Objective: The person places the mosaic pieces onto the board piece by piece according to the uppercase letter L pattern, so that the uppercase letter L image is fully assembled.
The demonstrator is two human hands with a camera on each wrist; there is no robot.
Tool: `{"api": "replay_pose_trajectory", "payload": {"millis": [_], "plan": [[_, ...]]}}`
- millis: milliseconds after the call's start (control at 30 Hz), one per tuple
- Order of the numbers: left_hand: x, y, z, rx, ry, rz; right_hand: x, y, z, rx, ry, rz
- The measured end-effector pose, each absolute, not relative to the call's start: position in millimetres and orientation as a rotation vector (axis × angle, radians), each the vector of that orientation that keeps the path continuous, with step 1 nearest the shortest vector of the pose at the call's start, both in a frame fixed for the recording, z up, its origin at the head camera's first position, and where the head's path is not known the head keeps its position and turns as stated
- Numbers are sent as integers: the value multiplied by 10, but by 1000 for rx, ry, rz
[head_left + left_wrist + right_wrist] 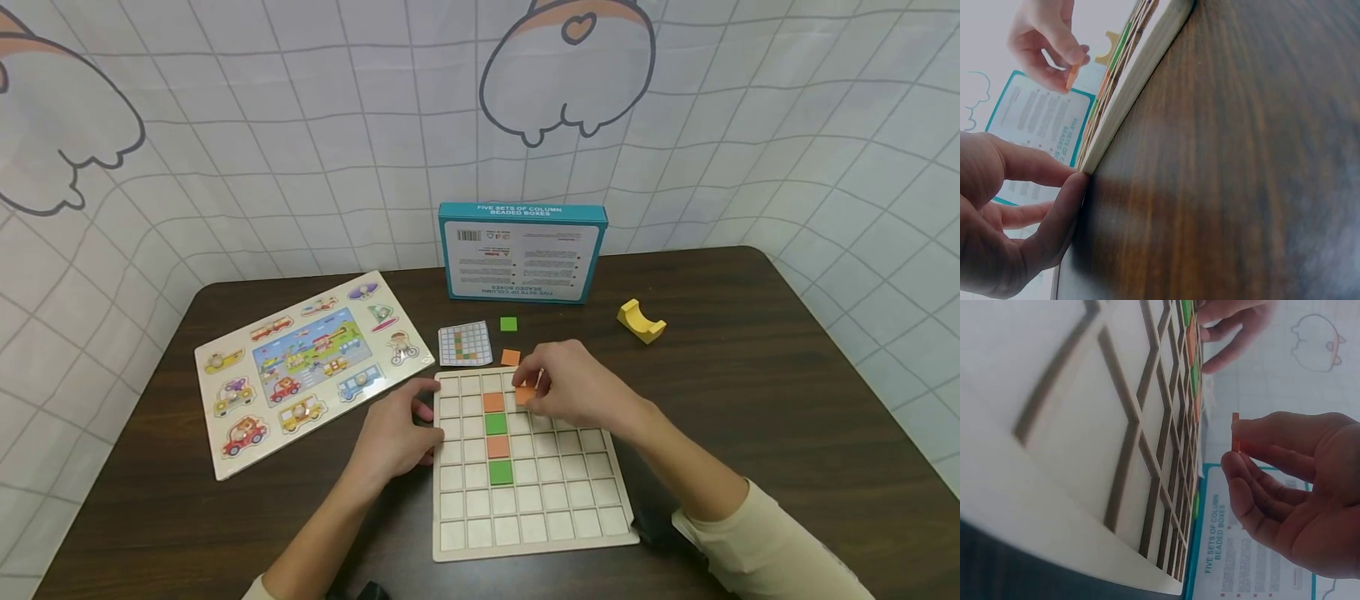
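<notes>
A pale wooden grid board [532, 527] lies on the table, with a column of orange and green square tiles in its third column. My right hand [581, 387] pinches a thin orange tile [1235, 432] between thumb and fingers. This tile is held above the upper part of the board, just right of the filled column. At the board's left edge, my left hand [393, 433] rests its thumb and index fingertips, spaced apart along the side. Beyond the board lie a loose green tile [508, 323], another orange tile [511, 357] and a printed pattern card [452, 346].
A wooden vehicle picture puzzle [217, 367] lies at the left, angled beside the left hand. Behind the tiles, a teal and white box [517, 258] stands against the tiled-pattern cloth. A yellow curved block [641, 322] sits at the right on the dark table [750, 400].
</notes>
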State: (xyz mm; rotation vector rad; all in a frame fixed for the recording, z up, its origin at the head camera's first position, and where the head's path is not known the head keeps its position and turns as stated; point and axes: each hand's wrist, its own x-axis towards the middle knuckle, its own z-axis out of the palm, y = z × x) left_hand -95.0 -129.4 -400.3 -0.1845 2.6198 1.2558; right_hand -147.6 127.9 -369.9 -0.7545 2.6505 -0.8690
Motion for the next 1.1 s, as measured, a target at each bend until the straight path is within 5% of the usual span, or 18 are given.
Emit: {"api": "replay_pose_trajectory", "payload": {"millis": [1100], "plan": [[-972, -1294, -4024, -199, 2616, 1260, -1167, 1178, -3649, -816, 2633, -828]]}}
